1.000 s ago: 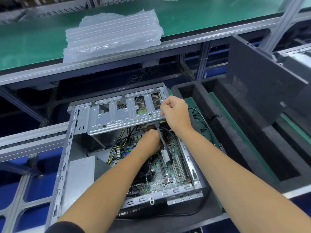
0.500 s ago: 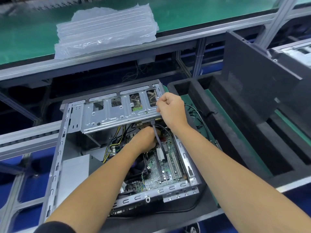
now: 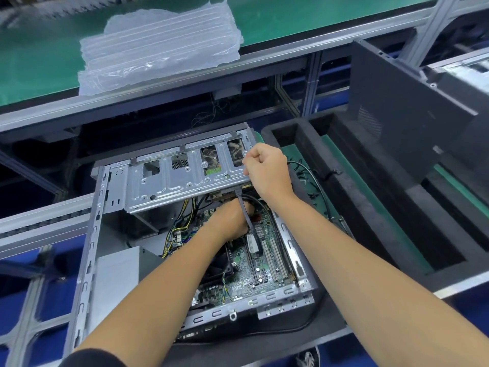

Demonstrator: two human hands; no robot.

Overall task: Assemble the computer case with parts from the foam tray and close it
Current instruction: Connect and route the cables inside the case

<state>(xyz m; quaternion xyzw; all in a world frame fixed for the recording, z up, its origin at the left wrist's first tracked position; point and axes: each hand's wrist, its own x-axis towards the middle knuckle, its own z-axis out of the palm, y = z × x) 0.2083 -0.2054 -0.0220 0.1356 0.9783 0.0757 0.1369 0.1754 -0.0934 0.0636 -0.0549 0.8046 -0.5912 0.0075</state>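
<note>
The open computer case [image 3: 90, 234] lies on its side with the motherboard [image 3: 264, 271] exposed. A hinged metal drive cage [image 3: 185, 181] is tilted up over its far end. My right hand [image 3: 267, 170] grips the cage's right edge in a fist. Below the cage my left hand [image 3: 230, 218] reaches down to the motherboard, its fingers hidden. A grey cable [image 3: 246, 215] hangs from the cage across that hand to a white connector. The black foam tray [image 3: 357, 207] sits just right of the case.
A dark side panel [image 3: 410, 128] leans upright at the tray's far right. Clear air-cushion packaging [image 3: 158, 46] lies on the green conveyor behind. A grey power supply [image 3: 116, 282] fills the case's left side. Loose black wires lie in the tray next to the case.
Both hands stay where they were, right on the cage edge and left under it. Only the view has shifted slightly.
</note>
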